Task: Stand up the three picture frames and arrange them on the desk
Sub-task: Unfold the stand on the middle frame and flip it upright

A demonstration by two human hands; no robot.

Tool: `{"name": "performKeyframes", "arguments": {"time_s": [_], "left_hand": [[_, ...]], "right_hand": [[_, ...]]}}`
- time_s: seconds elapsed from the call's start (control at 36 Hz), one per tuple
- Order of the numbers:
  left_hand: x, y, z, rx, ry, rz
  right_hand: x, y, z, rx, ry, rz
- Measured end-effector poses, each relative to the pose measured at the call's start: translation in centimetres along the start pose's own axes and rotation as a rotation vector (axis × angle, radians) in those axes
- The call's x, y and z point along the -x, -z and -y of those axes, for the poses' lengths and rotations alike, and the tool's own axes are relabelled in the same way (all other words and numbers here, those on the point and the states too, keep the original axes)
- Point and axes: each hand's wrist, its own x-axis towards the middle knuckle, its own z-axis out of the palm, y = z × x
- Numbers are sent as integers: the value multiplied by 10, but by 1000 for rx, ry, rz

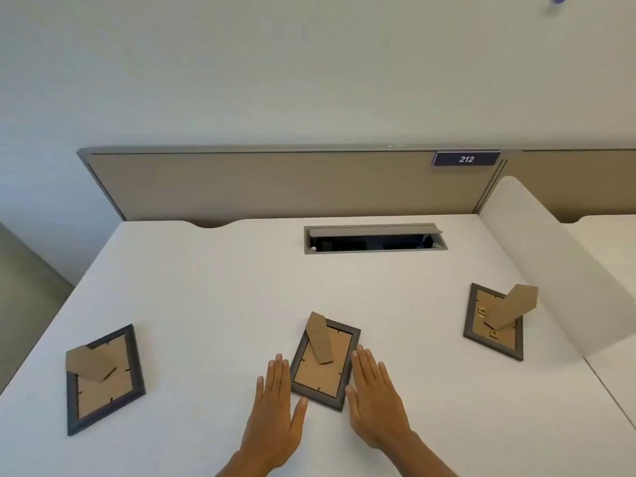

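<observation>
Three dark-grey, cardboard-backed picture frames lie face-down on the white counter (213,290) — flat, open left hand (275,407) and right hand (373,404) flank the middle frame (325,363), likely lifted next.

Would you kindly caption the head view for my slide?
Open hands flank the middle of three face-down picture frames on a white desk.

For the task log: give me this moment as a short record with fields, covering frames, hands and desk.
frames: three, all lying face down, cardboard backs up, stands folded out
left frame: near the desk's left edge, untouched
middle frame: between the two hands
right frame: by the right divider, untouched
left hand: flat, fingers straight, beside the middle frame's left edge
right hand: flat, fingers straight, beside its right edge
desk: white, open cable tray at the back
standing: none yet
</observation>
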Motion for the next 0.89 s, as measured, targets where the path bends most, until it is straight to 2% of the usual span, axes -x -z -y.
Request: {"name": "performKeyframes", "arguments": {"time_s": [0.25,0.44,0.67,0.89], "left_hand": [[4,-7,7,121,130,80],[-5,3,1,224,221,39],[-15,-10,-12,152,174,-4],[-29,-16,-32,24,192,35]], "right_hand": [[1,3,8,-43,-25,84],[-15,12,15,-53,3,-10],[-33,11,24,-140,-12,66],[-45,15,28,-155,-15,196]]}}
